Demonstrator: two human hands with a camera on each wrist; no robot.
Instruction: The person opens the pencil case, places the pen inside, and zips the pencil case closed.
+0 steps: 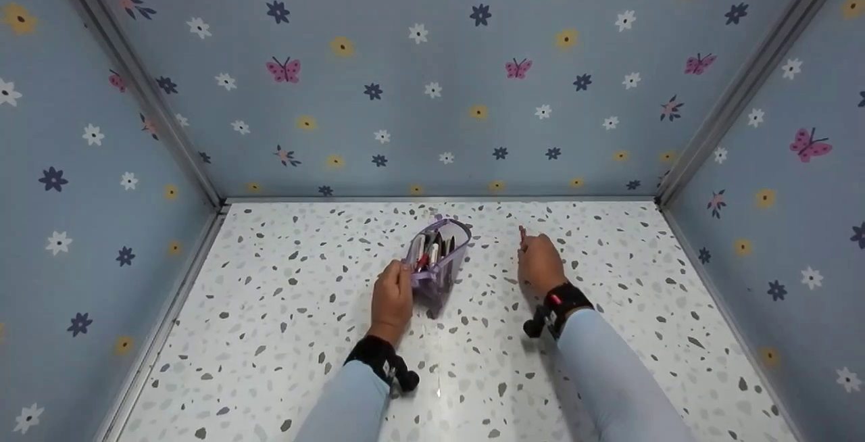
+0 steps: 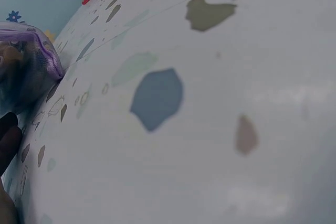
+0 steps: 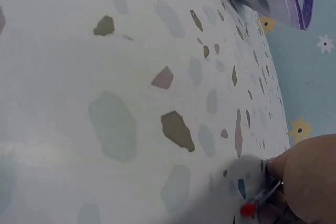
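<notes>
A purple mesh pencil case (image 1: 442,278) stands with its top open on the speckled surface, several pens (image 1: 432,253) inside it. My left hand (image 1: 392,297) pinches its near left rim between thumb and fingers; in the left wrist view only the edge of that hand (image 2: 9,148) shows, beside the case (image 2: 47,56). To the right of the case, my right hand (image 1: 542,263) holds a slim pen with a red end (image 3: 248,210) low over the surface. The pen's barrel looks clear, and most of it is hidden by the fingers.
The white speckled tabletop (image 1: 284,334) is bounded by a flowered blue panel (image 1: 446,90) at the back and similar panels at both sides. Metal strips (image 1: 439,199) run along its edges. Each wrist wears a black strap with a small camera.
</notes>
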